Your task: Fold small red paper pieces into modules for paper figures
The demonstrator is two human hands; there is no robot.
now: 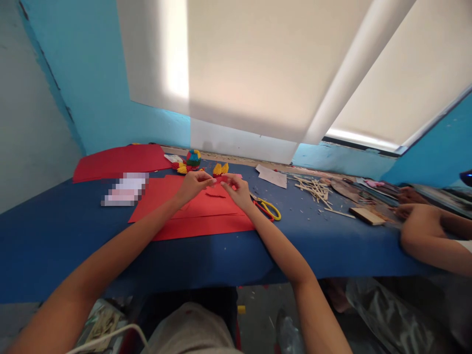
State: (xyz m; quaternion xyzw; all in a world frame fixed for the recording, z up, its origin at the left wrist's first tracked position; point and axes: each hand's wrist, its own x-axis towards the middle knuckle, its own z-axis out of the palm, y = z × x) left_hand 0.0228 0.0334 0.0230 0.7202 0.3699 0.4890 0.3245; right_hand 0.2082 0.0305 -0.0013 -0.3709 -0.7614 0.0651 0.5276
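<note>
Over a stack of red paper sheets [206,223], my left hand [193,187] and my right hand [239,191] are close together with thumbs and fingertips pinched. Between the fingertips is a small red paper piece [219,180], its exact shape too small to make out. Just below, on the top sheet, lies a short red strip with a jagged edge [215,195]. Behind the fingers stand yellow folded paper pieces [220,169]. A multicoloured ball of folded paper [193,158] sits beyond my left hand, with red and yellow pieces [182,167] beside it. Scissors [271,209] lie by my right wrist.
More red sheets [121,161] lie at the back left, near a blurred-out white item [126,189]. Rightward on the blue tabletop [295,250] are grey card [272,176], thin wooden sticks [315,189] and a wooden block [367,216]. Another person's arm [424,236] rests at far right.
</note>
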